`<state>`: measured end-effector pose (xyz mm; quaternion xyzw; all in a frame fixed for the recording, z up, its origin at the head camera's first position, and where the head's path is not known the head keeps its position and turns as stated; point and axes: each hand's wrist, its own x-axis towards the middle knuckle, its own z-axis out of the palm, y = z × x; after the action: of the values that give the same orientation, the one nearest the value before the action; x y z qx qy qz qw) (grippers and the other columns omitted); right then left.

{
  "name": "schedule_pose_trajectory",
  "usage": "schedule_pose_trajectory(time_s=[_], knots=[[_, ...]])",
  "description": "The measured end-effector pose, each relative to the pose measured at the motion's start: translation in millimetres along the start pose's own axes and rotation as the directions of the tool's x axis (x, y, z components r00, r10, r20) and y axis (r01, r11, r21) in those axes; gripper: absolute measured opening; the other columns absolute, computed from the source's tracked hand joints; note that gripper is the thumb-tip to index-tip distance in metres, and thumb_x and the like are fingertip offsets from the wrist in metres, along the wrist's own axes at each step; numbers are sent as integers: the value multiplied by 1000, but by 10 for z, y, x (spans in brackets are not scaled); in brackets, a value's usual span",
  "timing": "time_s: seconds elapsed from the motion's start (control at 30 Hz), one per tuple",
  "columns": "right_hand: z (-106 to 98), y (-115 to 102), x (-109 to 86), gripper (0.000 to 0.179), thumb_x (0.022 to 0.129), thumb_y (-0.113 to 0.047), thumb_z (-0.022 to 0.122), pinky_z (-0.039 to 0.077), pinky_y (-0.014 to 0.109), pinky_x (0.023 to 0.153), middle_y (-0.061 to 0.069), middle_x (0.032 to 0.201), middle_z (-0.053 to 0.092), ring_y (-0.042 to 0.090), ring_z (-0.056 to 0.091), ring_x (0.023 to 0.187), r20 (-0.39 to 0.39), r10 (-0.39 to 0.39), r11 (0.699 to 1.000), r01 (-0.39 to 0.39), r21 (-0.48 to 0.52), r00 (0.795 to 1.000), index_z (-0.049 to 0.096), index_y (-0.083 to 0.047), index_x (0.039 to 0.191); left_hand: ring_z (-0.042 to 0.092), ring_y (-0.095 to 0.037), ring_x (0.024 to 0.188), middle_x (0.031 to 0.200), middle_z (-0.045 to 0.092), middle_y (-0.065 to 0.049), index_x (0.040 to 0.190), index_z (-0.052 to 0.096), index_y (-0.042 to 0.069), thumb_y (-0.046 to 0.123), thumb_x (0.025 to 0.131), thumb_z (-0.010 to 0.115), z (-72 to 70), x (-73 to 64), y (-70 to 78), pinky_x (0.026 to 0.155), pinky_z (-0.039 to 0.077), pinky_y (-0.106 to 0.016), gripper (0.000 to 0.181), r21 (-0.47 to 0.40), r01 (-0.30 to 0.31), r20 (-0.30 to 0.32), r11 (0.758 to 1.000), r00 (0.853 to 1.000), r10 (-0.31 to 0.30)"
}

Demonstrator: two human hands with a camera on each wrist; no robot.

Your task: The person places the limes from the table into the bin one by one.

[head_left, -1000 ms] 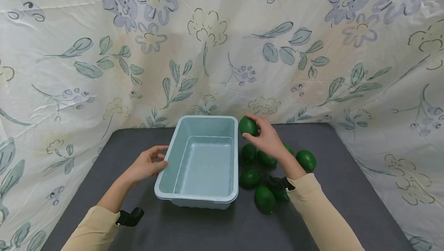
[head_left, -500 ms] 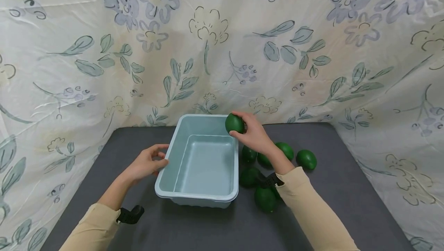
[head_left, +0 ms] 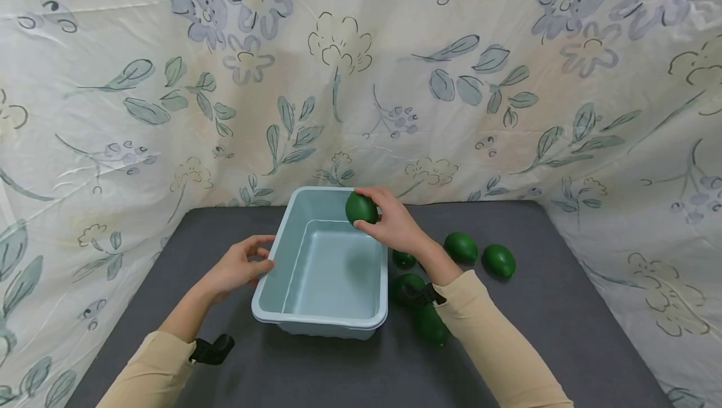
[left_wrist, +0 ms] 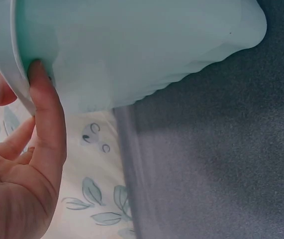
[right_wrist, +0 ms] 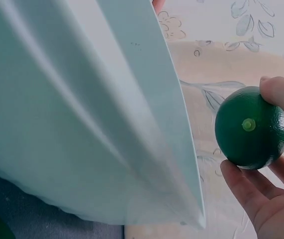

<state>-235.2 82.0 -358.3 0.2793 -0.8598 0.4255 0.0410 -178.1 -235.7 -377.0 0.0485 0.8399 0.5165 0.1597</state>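
Observation:
A pale blue plastic tub [head_left: 333,276] stands on the dark table; nothing is seen inside it. My left hand [head_left: 239,267] pinches its left rim, with the thumb [left_wrist: 47,109] against the wall in the left wrist view. Over the tub's far right corner, my right hand [head_left: 392,220] holds a glossy green avocado [head_left: 361,209] between thumb and fingers. The right wrist view shows the stem end of this avocado [right_wrist: 251,129], above the rim. Several more avocados [head_left: 431,326] lie right of the tub, partly hidden by my right forearm.
Two avocados lie farther right: one [head_left: 460,247] by my forearm, another [head_left: 499,261] beyond it. A floral cloth [head_left: 361,113] hangs behind the dark table [head_left: 564,333]. Each wrist wears a black band, the left one [head_left: 211,350] near the tub's front left.
My right hand has carried the avocado leftward, from beside the tub to over its far right corner. The left hand stays at the rim.

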Motion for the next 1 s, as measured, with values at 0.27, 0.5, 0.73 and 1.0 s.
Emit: schedule_pose_trajectory(time_s=[0.27,0.5,0.73,1.0], knots=[[55,-129,54,59,85,-22,66,51,33,77,10,134,40,21,50,108,37,-36,999,36,2,999,41,-14,138,60,-23,84,104,51,-19,141,31,6,13,90,58,0,-2,-10,66,54,-38,59,-1,-6,2,1000,1000,6],[97,-224,82,60,85,-21,66,50,30,77,9,136,40,21,51,108,99,-59,998,58,14,993,40,-12,138,59,-23,83,103,50,-18,141,31,6,13,90,58,0,7,-8,65,54,-38,58,6,-9,0,1000,1000,9],[104,-254,76,60,86,-24,65,48,33,84,8,139,39,22,47,116,145,-85,995,91,-32,986,39,-13,139,59,-23,83,103,50,-18,141,31,6,13,90,58,0,12,-12,66,54,-38,58,7,-7,-2,1000,1000,7],[56,-191,53,62,88,-28,62,36,44,100,8,146,31,24,33,133,176,-62,992,80,-96,982,35,-15,142,59,-22,82,103,50,-19,141,31,6,13,89,58,-2,11,-13,65,54,-38,59,9,-5,-5,1000,1000,5]])
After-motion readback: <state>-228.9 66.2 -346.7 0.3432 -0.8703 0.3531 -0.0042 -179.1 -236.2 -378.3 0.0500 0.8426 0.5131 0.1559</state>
